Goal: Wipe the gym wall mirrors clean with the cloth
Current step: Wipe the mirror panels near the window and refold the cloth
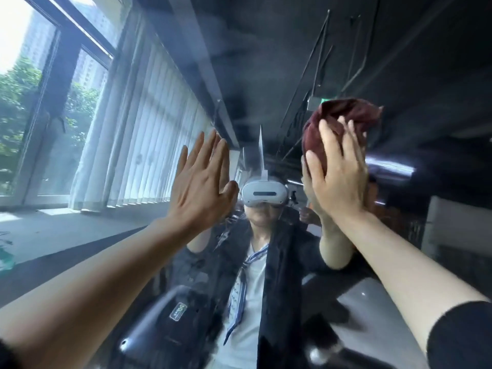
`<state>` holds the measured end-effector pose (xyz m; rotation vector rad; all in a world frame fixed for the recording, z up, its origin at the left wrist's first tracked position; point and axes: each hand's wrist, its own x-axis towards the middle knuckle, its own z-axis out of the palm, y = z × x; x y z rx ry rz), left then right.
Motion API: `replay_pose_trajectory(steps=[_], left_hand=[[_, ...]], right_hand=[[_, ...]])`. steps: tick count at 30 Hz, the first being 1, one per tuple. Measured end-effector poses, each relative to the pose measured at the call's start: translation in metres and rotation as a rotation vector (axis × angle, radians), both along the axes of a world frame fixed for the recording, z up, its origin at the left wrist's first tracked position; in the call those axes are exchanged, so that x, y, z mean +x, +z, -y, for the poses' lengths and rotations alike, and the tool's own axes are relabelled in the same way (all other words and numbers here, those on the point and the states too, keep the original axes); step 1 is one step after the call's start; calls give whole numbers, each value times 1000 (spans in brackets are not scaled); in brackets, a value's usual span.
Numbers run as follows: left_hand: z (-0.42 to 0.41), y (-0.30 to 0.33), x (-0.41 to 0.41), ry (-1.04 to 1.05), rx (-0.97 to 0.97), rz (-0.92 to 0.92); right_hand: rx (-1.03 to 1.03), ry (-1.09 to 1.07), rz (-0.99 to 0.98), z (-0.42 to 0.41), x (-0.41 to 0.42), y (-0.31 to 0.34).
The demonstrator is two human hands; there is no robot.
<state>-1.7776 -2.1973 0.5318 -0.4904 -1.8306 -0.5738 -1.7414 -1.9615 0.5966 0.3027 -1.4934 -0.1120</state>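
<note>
Mid-wipe, as judged; dark red cloth [343,129] bunched at 1 o'clock, pressed against mirror [266,62] by right hand [338,179]; fingers spread over the cloth's lower half, thumb along its left edge; grip loose, more a press than a pinch; cannot tell whether fingertips curled into the folds. Left hand [202,182] at 10 o'clock of centre, flat, fingers straight and close together, holding nothing; looked braced on the glass, contact not certain.

Progress: hazy smears visible on glass at 12 o'clock, above the reflected headset [263,194]; streaky film also at 6 to 7 o'clock over the reflected dark jacket; so cleaning far from done, as judged; area right under the cloth hidden; no patch clearly cleaner than the rest; upper stretch, lower stretch and everything toward 3 o'clock probably left to wipe.

Containers: none seen; no bucket, no spray bottle, no basin in view; nothing held inside anything; cloth dampness impossible to tell.

Rest: reflected window [40,102] at 9 to 10 o'clock with pale vertical blinds [149,145] beside it; dark ceiling reflected at 12 to 2 o'clock; black sleeve [463,336] at 5 o'clock on the right arm.
</note>
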Motion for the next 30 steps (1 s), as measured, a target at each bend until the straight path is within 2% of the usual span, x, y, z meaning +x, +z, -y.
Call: replay_pose_trajectory(steps=[2,4,6,8,10,12,14,16,18,19,22,23,25,27,29,30], left_hand=[[1,-1,-8,8,-12,21],[3,-5,-15,12,-20,12],[6,-6,-20,48,-41,-27],[10,-7,-23,86,-58,-76],[12,-8,-25,92,-65,-118],[13,-9,-28,92,-68,-154],[15,-10,-30,106,-82,-187],[19,-9,-32,123,-112,-213],[23,-8,-33,134,-141,-248],[25,-8,-33,141,-151,-261],[24,-8,-36,118,-142,-257],[23,-8,-36,81,-119,-255],[22,-12,-35,-32,-14,-276],[25,-28,-31,-103,203,-310],[34,-55,-26,-91,425,-290],[40,-70,-24,-68,476,-255]], right_hand=[[283,10,96,10,-7,-33],[488,-83,142,8,-2,-36],[439,-180,19,0,3,-7],[267,-179,-79,-1,4,30],[156,-62,-38,12,0,54],[115,23,17,34,-12,50],[253,9,46,49,-23,28],[512,-29,112,53,-26,12],[658,-83,83,51,-23,29],[616,-97,39,51,-23,46],[179,-61,-53,57,-28,92],[72,-33,-57,70,-31,94],[80,4,-49,100,-41,70],[298,41,4,124,-52,17],[523,48,143,134,-53,-40],[630,42,208,133,-51,-58]])
